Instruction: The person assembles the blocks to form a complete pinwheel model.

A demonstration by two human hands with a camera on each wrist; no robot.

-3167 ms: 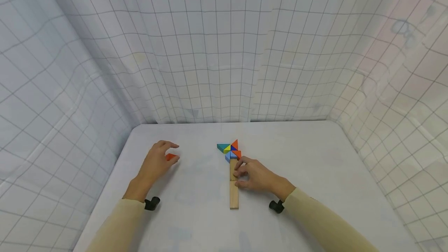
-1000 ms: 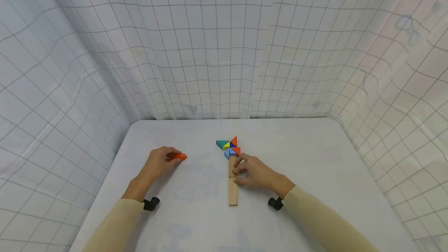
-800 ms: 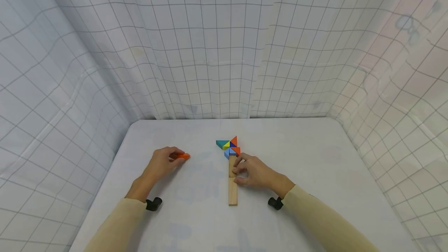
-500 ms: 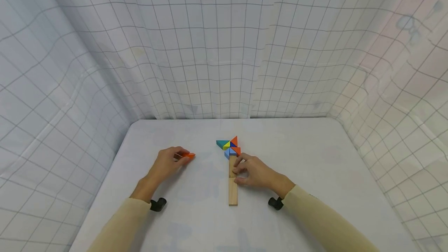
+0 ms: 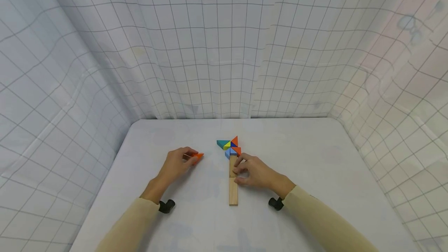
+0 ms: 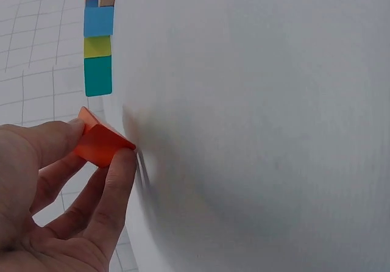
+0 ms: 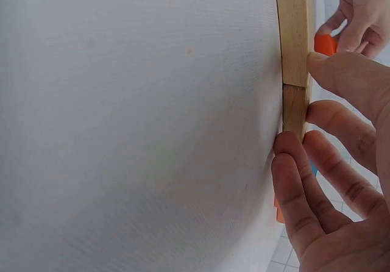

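Note:
My left hand [image 5: 176,164] pinches an orange triangular block [image 6: 100,141] between thumb and fingers, over the table left of the arrangement. My right hand [image 5: 257,172] rests with loosely bent fingers against the right side of two wooden plank blocks [image 5: 233,192], laid end to end in a straight line. Above the planks sits a pinwheel-like group: a teal block [image 5: 222,143], a yellow block [image 5: 227,146], light blue blocks [image 5: 228,152], a dark blue block [image 5: 233,145] and two red-orange triangular blocks [image 5: 235,140]. My right fingers partly cover the upper plank.
A white table [image 5: 308,154] lies beneath everything. Its far edge meets a white curtain [image 5: 224,69] with a grid pattern, which also hangs along both sides. Black wrist devices [image 5: 167,206] stick out beneath both wrists.
Over the three seconds, my left hand closes on the orange triangular block and carries it right, closer to the pinwheel group, turning it slightly. My right hand stays at the wooden planks.

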